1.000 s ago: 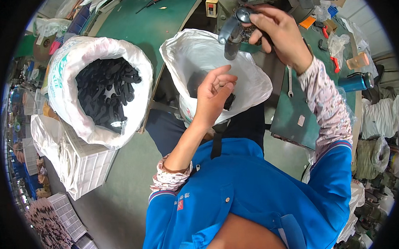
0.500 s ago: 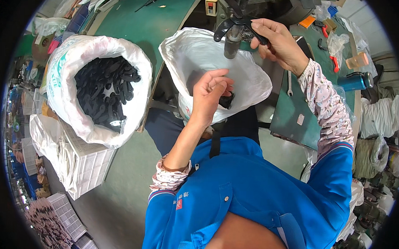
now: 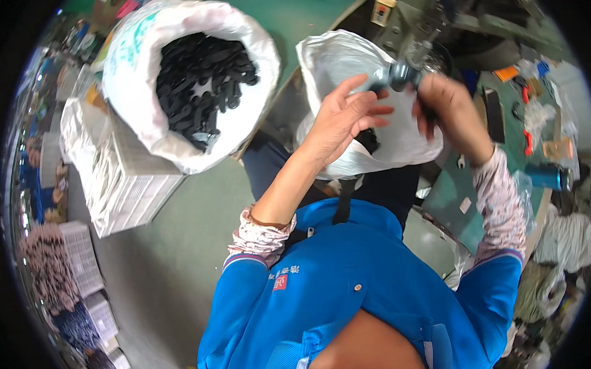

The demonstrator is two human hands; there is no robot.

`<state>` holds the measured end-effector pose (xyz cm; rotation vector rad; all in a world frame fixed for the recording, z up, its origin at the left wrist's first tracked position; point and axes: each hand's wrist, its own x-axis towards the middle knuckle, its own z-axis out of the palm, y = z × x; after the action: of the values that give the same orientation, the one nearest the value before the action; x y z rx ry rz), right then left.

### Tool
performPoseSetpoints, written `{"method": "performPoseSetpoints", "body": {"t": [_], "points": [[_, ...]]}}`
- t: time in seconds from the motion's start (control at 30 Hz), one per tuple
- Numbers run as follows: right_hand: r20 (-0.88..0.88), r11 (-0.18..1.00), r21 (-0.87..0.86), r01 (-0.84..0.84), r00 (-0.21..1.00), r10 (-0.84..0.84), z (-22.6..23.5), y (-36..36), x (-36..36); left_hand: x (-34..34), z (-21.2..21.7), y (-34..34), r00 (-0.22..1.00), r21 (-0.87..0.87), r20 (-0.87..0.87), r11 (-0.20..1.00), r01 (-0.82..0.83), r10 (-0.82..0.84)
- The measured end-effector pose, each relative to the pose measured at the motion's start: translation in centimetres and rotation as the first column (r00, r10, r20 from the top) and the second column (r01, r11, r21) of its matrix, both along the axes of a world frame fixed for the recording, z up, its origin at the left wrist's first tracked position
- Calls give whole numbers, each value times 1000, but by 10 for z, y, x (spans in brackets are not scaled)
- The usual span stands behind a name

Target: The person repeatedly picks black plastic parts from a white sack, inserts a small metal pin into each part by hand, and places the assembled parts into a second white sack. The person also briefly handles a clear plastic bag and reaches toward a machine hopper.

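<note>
My right hand [image 3: 446, 105], smeared by motion, is closed on a black two-armed part [image 3: 403, 77] beneath the machine's metal spindle [image 3: 417, 52]. The part's rounded end juts toward my left hand [image 3: 343, 118], which holds nothing and has its fingers apart. Both hands are above an open white plastic bag [image 3: 408, 133]. Some black pieces [image 3: 368, 141] lie inside it, half hidden behind my left hand's fingers. On the left, a big white sack [image 3: 252, 36] with a rolled rim holds many black plastic pieces [image 3: 201, 83].
White crates [image 3: 142, 205] stand below the sack. On the green bench [image 3: 448, 190] to the right are a blue bottle [image 3: 548, 176], red-handled tools [image 3: 528, 142] and an orange block [image 3: 506, 73]. A small box [image 3: 382, 10] sits by the machine.
The view has shifted, so the sacks sit farther right and higher. My left hand has risen and spread its fingers near the black part. The part has turned in my right hand.
</note>
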<state>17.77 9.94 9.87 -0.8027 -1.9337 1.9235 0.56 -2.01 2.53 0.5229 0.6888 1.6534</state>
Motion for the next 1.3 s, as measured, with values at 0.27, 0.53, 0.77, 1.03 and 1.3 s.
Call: {"method": "performPoseSetpoints", "body": {"t": [0.27, 0.53, 0.77, 1.03, 1.3], "points": [[180, 916, -70, -394, 899, 400, -53, -34, -2, -26, -21, -50, 747, -281, -532, 915, 290, -400], [0, 907, 399, 131, 990, -142, -108, -48, -1, -82, -60, -39, 579, -35, -785, 918, -395, 220], [8, 775, 561, 292, 934, -358, -115, -61, 40, -243, -79, -1, 107, -267, -926, 429, -863, -362], [-14, 764, 575, 292, 937, -348, -104, -108, 33, -244, -68, 60, 291, -537, -677, 183, -824, -676], [-15, 778, 545, 311, 932, -362, -108, -107, 30, -263, -68, 50, 132, -520, -594, 254, -816, -793]]}}
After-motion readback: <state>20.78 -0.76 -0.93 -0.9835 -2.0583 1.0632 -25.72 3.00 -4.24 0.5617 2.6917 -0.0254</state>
